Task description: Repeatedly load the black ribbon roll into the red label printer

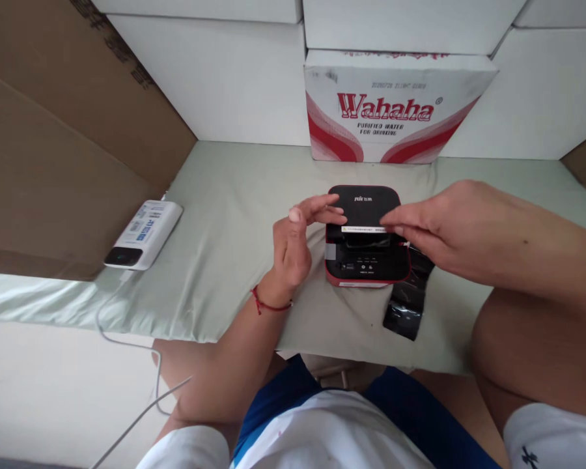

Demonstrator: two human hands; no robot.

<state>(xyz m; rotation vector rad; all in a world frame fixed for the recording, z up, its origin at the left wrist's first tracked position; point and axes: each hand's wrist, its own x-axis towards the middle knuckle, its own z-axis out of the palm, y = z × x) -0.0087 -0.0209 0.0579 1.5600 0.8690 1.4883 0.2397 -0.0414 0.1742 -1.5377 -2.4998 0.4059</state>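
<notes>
A small black box-shaped device (371, 253) with red edges lies on the green cloth in front of me. Its black lid (364, 207) has pale lettering, and a white label strip (362, 229) runs along the near edge. Below that is a dark gap, then a panel with small icons. My left hand (297, 238) is at the lid's left edge, fingers stretched out and thumb raised. At the right end of the white strip, my right hand (434, 225) pinches the lid's near right edge between thumb and fingers. A glossy black strip (407, 303) lies beside the device, partly under my right hand.
A white Wahaha water carton (395, 111) stands behind the device, against stacked white boxes (244, 85). To the left are a brown cardboard box (53, 163) and a white device (144, 234) with a grey cable (127, 342). My legs are below the cloth's near edge.
</notes>
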